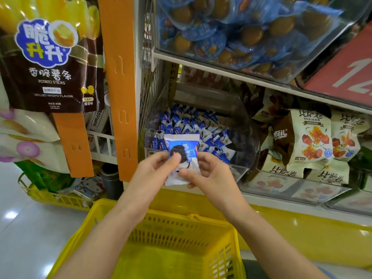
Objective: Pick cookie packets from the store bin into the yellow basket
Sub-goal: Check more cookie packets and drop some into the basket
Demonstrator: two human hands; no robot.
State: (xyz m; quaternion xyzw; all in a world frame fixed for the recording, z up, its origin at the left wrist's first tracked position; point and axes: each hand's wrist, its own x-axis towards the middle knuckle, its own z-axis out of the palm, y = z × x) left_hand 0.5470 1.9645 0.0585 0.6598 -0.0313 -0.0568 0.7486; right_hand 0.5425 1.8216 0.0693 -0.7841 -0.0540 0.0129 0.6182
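Observation:
A blue-and-white cookie packet (182, 152) with a dark cookie printed on it is held upright in front of the store bin. My left hand (155, 174) pinches its left edge, thumb on the front. My right hand (209, 174) grips its lower right side. Behind it, the clear plastic bin (249, 150) holds several more blue cookie packets (193, 123). The yellow basket (181, 238) sits directly below my forearms, its inside looking bare in the visible part.
An orange hanging strip (120, 87) with a potato-sticks bag (46, 63) hangs at left. Cream snack bags (314, 141) fill the bin to the right. A shelf above holds blue sealed packs (241, 31). A second yellow basket (56, 196) stands on the floor at left.

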